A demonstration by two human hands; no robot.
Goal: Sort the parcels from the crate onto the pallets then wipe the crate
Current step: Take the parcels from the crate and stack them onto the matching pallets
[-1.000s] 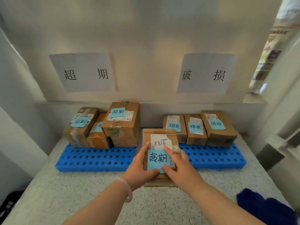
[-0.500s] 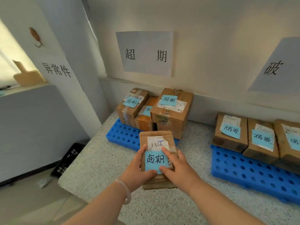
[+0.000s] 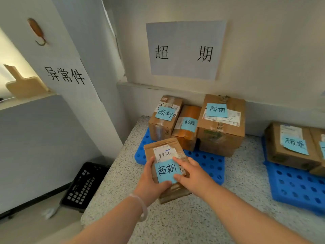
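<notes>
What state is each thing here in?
Held parcel: gripped by both hands, blue label up.
Left hand: grips the parcel's left side.
Right hand: grips its right side.
Left pallet: carries three labelled parcels at its back.
Black crate: on the floor beside the counter.

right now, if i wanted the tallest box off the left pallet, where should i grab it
Take the tallest box by its front face and bare right side, probably from the front right. Its left side sits against the orange-taped box, its back toward the wall; the blue pallet before it is open. The left hand and right hand hold a parcel.
</notes>
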